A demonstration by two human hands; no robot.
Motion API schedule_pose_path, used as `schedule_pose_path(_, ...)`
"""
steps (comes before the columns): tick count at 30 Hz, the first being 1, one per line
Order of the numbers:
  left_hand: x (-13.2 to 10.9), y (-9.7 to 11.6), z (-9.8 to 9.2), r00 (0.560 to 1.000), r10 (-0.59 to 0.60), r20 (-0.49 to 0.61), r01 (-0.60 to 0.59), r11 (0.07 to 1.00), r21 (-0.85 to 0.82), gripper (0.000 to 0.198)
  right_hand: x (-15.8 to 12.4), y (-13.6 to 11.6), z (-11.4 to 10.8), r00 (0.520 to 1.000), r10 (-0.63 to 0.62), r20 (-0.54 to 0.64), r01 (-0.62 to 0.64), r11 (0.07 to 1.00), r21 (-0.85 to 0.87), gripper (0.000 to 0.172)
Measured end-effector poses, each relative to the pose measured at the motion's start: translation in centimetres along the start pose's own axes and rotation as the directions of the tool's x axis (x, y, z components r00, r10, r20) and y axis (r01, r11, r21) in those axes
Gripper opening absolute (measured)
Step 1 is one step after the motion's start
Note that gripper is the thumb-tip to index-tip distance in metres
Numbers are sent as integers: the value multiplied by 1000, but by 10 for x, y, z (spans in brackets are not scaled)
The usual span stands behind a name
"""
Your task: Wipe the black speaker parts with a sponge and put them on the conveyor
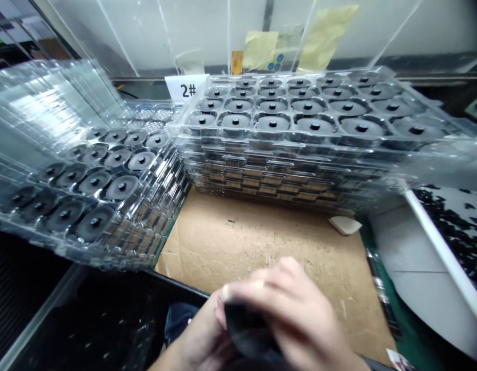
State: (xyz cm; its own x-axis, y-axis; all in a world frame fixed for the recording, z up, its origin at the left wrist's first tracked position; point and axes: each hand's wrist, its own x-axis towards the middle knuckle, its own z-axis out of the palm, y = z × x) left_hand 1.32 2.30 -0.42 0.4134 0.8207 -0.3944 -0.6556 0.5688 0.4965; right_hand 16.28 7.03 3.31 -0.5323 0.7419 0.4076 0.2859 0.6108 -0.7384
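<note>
At the near edge of the bench, above a sheet of brown cardboard [257, 247], the person's two hands meet around a dark piece [248, 327]. Motion blur and the hands themselves hide most of its shape, so what it is cannot be told. The right hand [296, 314] is closed, its fingers curled over the top of the piece. The left hand [197, 337] sits lower and to the left, also closed on the piece. Just beyond the left hand, a patch of blue fabric [180, 319] shows.

Farther off, a tall right stack of clear plastic trays [292, 165] stands along the far edge of the cardboard. Its top tray holds rows of round black parts [314, 125], one to each pocket, each with a small central stud. A left stack of the same trays [99, 175] tilts up against it, overhanging a dark mesh surface [87, 319]. A white card marked "2#" [187, 88] stands behind the spot where the stacks meet, and yellow sticky notes [261, 49] show farther back.

To the right, a white tray [450, 232] holds many small black pieces, beside a strip of green mat [412, 309]. A pale scrap of paper [344, 224] lies on the cardboard near the right stack.
</note>
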Motion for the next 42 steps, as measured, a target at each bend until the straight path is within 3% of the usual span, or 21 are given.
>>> schedule_pose_path(1,0,0,-1,1000,-10,-8,9,999,-54,36,-1,11,-1,989,147,-19,-147,988,44,22)
schedule_pose_path(3,-1,0,-2,1000,-14,-11,12,984,-177,43,-5,40,1,897,439,-53,-435,897,77,21)
schedule_pose_path(4,-2,0,-4,1000,-4,3,5,973,-232,48,-8,55,5,854,517,-51,-513,855,80,21)
schedule_pose_path(5,-2,0,-7,1000,11,25,-4,962,-274,52,-11,69,11,835,550,-32,-547,834,76,22)
schedule_pose_path(8,-4,-2,-17,996,43,84,-13,946,-322,56,-26,96,37,838,544,-28,-543,838,45,24)
schedule_pose_path(13,-3,-1,-29,990,33,136,14,941,-337,58,-44,90,59,815,558,-157,-559,828,41,30)
schedule_pose_path(15,-2,2,-31,986,112,122,-74,957,-281,55,-46,80,55,815,559,-155,-557,828,62,26)
schedule_pose_path(17,-2,5,-35,959,272,75,-271,962,-27,61,-47,69,49,813,564,-144,-559,825,75,23)
schedule_pose_path(19,-3,8,-39,888,450,90,-448,806,388,84,-48,58,44,780,603,-167,-596,798,95,23)
schedule_pose_path(21,-3,11,-43,806,556,203,-522,505,687,98,-48,44,40,712,670,-210,-645,743,180,23)
schedule_pose_path(22,-3,13,-44,772,575,269,-540,372,755,100,-46,37,38,678,700,-223,-656,713,247,23)
schedule_pose_path(24,-3,17,-45,721,584,372,-574,203,793,99,-40,23,34,650,732,-205,-637,672,378,20)
schedule_pose_path(26,-3,20,-44,692,580,429,-600,132,789,99,-30,11,29,697,706,-127,-604,673,426,15)
schedule_pose_path(29,-3,23,-43,672,585,454,-625,120,771,100,-16,3,21,791,606,78,-587,718,375,11)
schedule_pose_path(31,-6,25,-43,695,569,439,-618,161,769,101,-9,2,17,813,531,240,-583,740,336,12)
schedule_pose_path(35,-17,30,-42,867,405,292,-430,308,849,104,-1,1,11,779,483,399,-620,687,380,11)
schedule_pose_path(37,-20,32,-38,927,303,220,-336,411,848,107,3,-1,11,750,495,439,-660,602,450,10)
schedule_pose_path(40,-21,33,-33,971,177,162,-237,607,758,115,6,-3,11,686,488,539,-727,425,540,9)
schedule_pose_path(42,-20,32,-30,985,123,125,-175,676,716,121,6,-3,12,675,467,571,-734,350,582,3)
